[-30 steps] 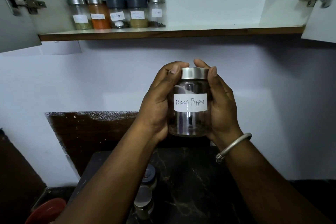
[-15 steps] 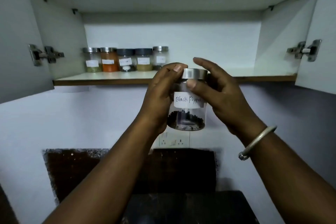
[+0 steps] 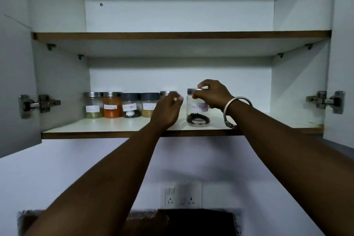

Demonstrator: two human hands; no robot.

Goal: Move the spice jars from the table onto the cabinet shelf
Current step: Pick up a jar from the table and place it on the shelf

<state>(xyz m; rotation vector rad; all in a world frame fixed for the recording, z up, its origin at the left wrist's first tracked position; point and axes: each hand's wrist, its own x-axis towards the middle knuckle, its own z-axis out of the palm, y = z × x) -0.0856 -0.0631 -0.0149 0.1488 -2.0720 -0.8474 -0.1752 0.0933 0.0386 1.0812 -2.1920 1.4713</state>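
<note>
We see the pepper jar (image 3: pixel 198 110) standing upright on the lower shelf (image 3: pixel 118 127), near its front edge and about mid-width, a bit right of centre. Black peppercorns sit at its bottom; the white label is partly hidden by the right hand (image 3: pixel 212 95). That hand grips the jar's metal lid (image 3: pixel 191 91) from above, fingers curled round the rim. A silver bangle (image 3: pixel 232 108) sits on that wrist.

The left hand (image 3: pixel 167 110) is just left of the jar, not touching it, fingers loosely curled and holding nothing. It is a bit blurred. It covers most of a jar (image 3: pixel 167 93) behind it; only that jar's silver lid shows.

Toward the left back corner of the shelf we see a row of four more jars touching or almost touching: a greenish jar (image 3: pixel 93 105) with silver lid, an orange jar (image 3: pixel 112 105) with silver lid, a dark-lid jar (image 3: pixel 130 107) with white and dark bits, and a yellow jar (image 3: pixel 148 107) with dark lid. All carry white labels; text is too small to read.

The right half of the shelf is bare. The upper shelf (image 3: pixel 180 35) is seen from below. Both cabinet doors stand open, with the left hinge (image 3: pixel 39 105) and right hinge (image 3: pixel 325 101) showing. On the wall below sits a socket plate (image 3: pixel 183 195).
</note>
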